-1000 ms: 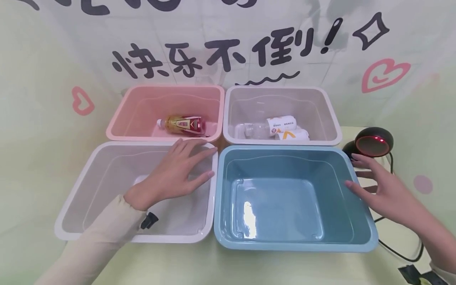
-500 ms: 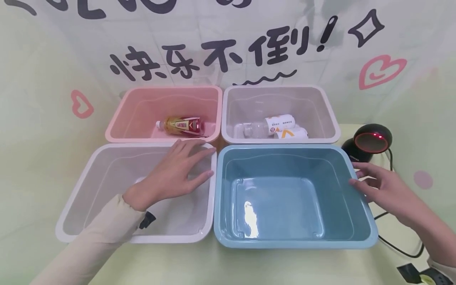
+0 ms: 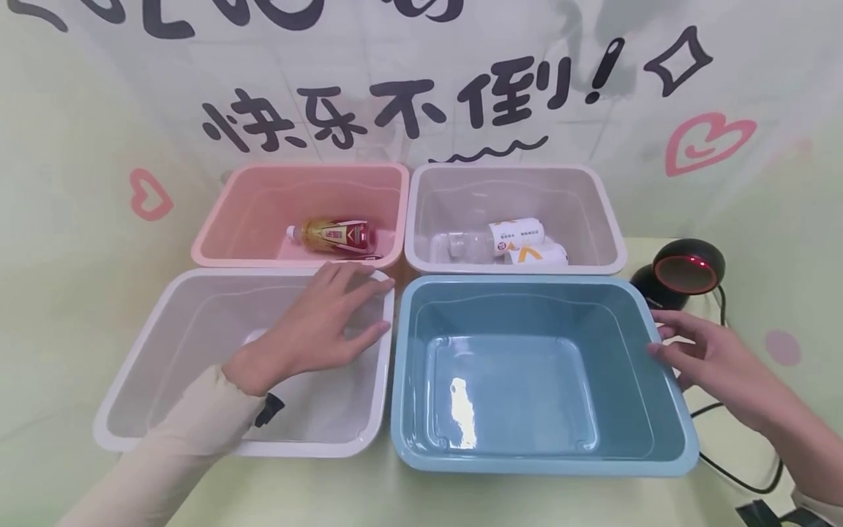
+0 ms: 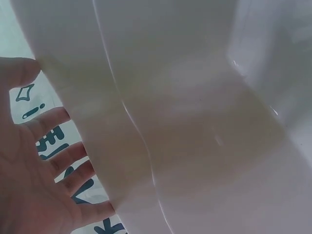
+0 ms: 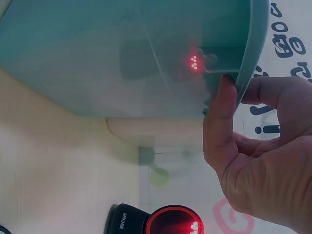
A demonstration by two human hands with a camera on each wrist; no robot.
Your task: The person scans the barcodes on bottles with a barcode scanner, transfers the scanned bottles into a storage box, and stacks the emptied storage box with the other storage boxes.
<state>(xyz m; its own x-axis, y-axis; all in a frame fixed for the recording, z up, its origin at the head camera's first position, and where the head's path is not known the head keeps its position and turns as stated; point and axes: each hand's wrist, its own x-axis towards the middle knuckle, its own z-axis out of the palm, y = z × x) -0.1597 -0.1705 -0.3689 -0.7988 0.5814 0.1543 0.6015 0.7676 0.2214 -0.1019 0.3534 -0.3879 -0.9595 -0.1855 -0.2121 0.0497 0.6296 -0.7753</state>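
Observation:
My right hand [image 3: 724, 359] pinches the right rim of a glossy blue plastic bin [image 3: 520, 280]. In the right wrist view, fingers [image 5: 222, 112] of that hand lie along the bin's wall just under the lip. My left hand [image 3: 309, 322] reaches across a pale grey bin [image 3: 316, 448] with its fingers spread, fingertips at the right and back rims. In the left wrist view, the fingertips [image 4: 78, 151] line up along that bin's edge, the palm held off it. Both front bins stand side by side with a narrow gap between them.
Behind stand a pink bin [image 3: 217, 234] with a red-labelled drink bottle [image 3: 336, 236] and a lilac-grey bin [image 3: 612, 219] with two white-labelled bottles [image 3: 516, 236]. A black device with a red-lit ring [image 3: 689, 266] and its cable [image 3: 744, 483] sit at the right.
My right hand has closed from spread fingers onto the blue bin's right rim. The left hand keeps its place on the grey bin. The whole view has tilted slightly.

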